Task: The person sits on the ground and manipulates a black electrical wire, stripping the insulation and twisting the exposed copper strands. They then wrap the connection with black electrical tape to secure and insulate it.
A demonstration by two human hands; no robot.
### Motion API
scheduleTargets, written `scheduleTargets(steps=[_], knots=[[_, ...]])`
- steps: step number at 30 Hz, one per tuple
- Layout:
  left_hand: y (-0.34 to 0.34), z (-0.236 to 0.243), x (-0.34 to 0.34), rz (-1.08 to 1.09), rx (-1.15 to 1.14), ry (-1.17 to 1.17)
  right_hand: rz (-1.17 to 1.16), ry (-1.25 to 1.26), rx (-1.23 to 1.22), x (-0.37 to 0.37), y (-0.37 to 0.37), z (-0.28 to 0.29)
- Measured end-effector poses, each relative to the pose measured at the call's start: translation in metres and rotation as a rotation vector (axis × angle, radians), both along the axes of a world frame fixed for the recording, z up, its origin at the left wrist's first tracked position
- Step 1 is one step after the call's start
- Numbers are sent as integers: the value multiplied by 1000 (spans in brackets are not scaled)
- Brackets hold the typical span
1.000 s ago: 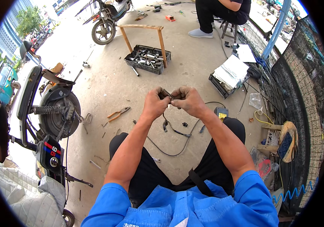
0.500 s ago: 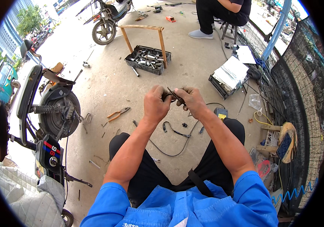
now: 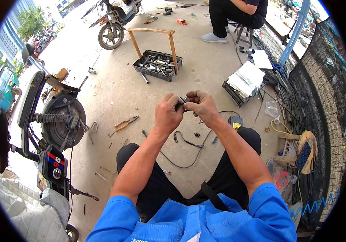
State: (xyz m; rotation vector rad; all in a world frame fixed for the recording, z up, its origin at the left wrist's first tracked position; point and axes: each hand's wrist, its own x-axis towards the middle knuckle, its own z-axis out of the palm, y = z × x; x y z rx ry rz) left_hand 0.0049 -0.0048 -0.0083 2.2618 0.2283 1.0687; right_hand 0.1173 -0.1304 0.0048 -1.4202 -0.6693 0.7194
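Hands (image 3: 168,113) clamped together on a thin dark piece (image 3: 182,99); white lettering (image 3: 140,240) on blue shirt (image 3: 157,221).

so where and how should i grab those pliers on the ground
Probably best around both orange handles, coming down from above: the pliers lie flat with nothing on top, and the handles spread apart toward the left.

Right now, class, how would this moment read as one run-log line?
left grip: pinching dark thin piece | right grip: at same piece, hold unclear | ground: orange-handled pliers, black crate
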Motion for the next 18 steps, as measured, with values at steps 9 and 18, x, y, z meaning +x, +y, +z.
scheduleTargets(steps=[9,18], knots=[[2,-2,0,-23,-161,75,-5,46,17,0,2,-4],[0,4,-1,-36,-243,127,-90,55,12,-2,6,-3]])
